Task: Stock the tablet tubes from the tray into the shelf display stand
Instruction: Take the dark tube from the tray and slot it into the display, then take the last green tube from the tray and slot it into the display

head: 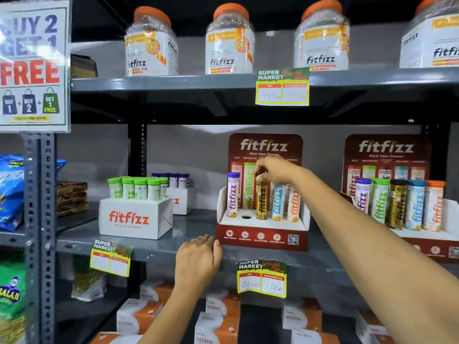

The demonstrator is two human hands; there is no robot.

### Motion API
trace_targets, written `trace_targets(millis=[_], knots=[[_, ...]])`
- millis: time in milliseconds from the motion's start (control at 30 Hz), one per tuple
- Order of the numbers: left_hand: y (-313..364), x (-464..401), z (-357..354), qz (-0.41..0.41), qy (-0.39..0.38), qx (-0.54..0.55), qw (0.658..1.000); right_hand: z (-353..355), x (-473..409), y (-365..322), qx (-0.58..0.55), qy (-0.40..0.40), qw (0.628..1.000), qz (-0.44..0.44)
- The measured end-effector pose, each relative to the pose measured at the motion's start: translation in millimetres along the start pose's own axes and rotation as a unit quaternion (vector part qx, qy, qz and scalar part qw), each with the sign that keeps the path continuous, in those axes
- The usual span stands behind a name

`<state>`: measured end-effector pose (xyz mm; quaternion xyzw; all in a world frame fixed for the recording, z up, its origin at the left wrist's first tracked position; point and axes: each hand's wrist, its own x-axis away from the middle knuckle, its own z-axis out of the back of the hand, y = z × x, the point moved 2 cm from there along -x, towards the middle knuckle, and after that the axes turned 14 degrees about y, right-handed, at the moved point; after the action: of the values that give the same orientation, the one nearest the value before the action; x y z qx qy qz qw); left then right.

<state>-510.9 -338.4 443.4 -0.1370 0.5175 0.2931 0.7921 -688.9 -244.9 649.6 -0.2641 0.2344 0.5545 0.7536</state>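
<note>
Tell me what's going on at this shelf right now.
A person is filling the red cardboard display stand on the grey metal shelf. The right hand grips the cap of a gold tablet tube standing in the middle slot. Purple, light blue and orange tubes are already in; the second hole is empty. The left hand rests on the shelf edge. Green-capped tubes wait in a white box nearby.

The tray (pixel 135 218) stands left of the display stand (pixel 263 232) on the shelf (pixel 159 247).
</note>
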Motion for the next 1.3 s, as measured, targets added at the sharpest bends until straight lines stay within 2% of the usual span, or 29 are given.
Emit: trace_targets(millis=[167, 300, 367, 433, 567, 700, 867, 967, 1100, 1200, 1300], knots=[[-1, -2, 3, -0.009, -0.017, 0.003, 1.0, -2, 2, -4, 0.005, 0.006, 1.0, 0.004], [-13, -1, 10, -0.028, -0.058, 0.006, 0.998, -17, 24, -38, -0.011, 0.129, 0.989, 0.067], [-25, 8, 25, -0.012, -0.037, -0.038, 0.999, -34, 43, -63, -0.056, 0.169, 0.98, 0.094], [-35, 25, 51, 0.003, 0.02, -0.066, 0.998, -56, 66, -88, -0.107, 0.191, 0.968, 0.119], [-57, 92, 105, 0.02, 0.038, -0.101, 0.994, -112, 129, -139, -0.192, 0.174, 0.951, 0.168], [-85, 199, 162, 0.071, -0.005, -0.14, 0.988, -179, 213, -195, -0.287, 0.077, 0.934, 0.197], [-92, 345, 255, 0.176, -0.054, -0.207, 0.961, -258, 337, -263, -0.358, -0.098, 0.899, 0.233], [-84, 429, 308, 0.235, -0.085, -0.267, 0.931, -294, 415, -300, -0.358, -0.203, 0.87, 0.27], [-63, 532, 349, 0.332, -0.15, -0.328, 0.872, -330, 525, -344, -0.343, -0.36, 0.816, 0.296], [-55, 573, 355, 0.37, -0.18, -0.345, 0.843, -347, 583, -356, -0.304, -0.435, 0.789, 0.311], [-51, 609, 365, 0.417, -0.194, -0.355, 0.814, -364, 638, -367, -0.268, -0.504, 0.744, 0.346]])
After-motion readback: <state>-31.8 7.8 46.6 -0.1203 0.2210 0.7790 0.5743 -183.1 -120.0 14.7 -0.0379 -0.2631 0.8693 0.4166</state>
